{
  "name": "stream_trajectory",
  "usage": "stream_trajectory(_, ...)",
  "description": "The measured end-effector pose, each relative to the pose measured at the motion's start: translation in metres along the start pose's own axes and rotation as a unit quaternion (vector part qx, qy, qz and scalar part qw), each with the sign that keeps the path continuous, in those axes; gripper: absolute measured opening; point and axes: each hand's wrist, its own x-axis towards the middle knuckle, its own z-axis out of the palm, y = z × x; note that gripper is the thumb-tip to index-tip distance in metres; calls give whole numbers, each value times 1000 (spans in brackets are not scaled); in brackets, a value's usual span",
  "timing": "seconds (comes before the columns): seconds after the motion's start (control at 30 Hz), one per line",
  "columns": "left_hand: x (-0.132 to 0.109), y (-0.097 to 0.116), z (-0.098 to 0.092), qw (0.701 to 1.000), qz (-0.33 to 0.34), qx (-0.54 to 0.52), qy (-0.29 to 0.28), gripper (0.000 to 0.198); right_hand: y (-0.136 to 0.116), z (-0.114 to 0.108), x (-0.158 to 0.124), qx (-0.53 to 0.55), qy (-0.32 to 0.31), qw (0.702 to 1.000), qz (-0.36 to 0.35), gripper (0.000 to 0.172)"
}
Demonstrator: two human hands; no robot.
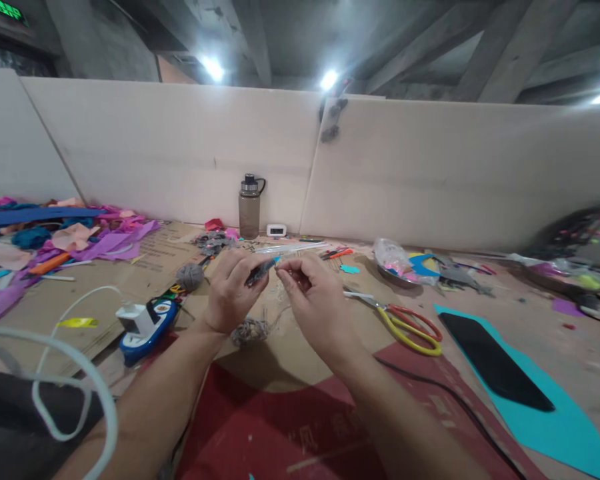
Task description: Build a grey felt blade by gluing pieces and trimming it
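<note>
My left hand [233, 288] is closed around a small dark, narrow piece with a bright blue tip [261, 271]; its exact kind cannot be told. Close against that tip, my right hand [310, 290] has thumb and forefinger pinched together, and whatever is between them is too small to name. Below the hands lies a loose tangle of grey yarn [250, 331] on the brown cardboard [290, 367], with a thin strand running toward my right hand. A grey ball of yarn [190, 276] rests left of my left hand.
Scissors [410, 328] with red and yellow handles lie to the right, near a black phone [495, 360] on blue sheet. A blue power strip [147, 337] and white cable are at left. Behind stand a bottle [249, 213] and a small white clock [277, 231]. Coloured scraps [105, 243] pile far left.
</note>
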Motion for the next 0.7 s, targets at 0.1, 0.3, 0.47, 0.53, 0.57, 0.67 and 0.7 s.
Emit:
stream_trajectory(0.1, 1, 2, 0, 1000, 20, -2, 12, 29, -2, 2, -2, -14, 13, 1000, -24, 9)
stream_trajectory(0.3, 0, 3, 0, 998, -7, -59, 5, 28, -2, 5, -4, -25, 28, 997, -72, 10)
stream_trajectory(0.47, 2, 7, 0, 995, -48, -89, 24, 19, 0, 7, -5, -17, 38, 994, -98, 12)
stream_trajectory(0.53, 3, 9, 0, 994, -58, -91, 29, 18, 0, 8, -5, -13, 47, 994, -98, 13)
stream_trajectory(0.57, 3, 10, 0, 994, -58, -92, 29, 19, 0, 8, -6, -11, 51, 994, -97, 13)
stream_trajectory(0.67, 2, 10, -1, 995, -42, -82, 33, 21, -2, 10, -8, -7, 61, 993, -99, 12)
stream_trajectory(0.7, 1, 9, -1, 996, -38, -77, 38, 21, -3, 11, -8, -6, 61, 993, -103, 12)
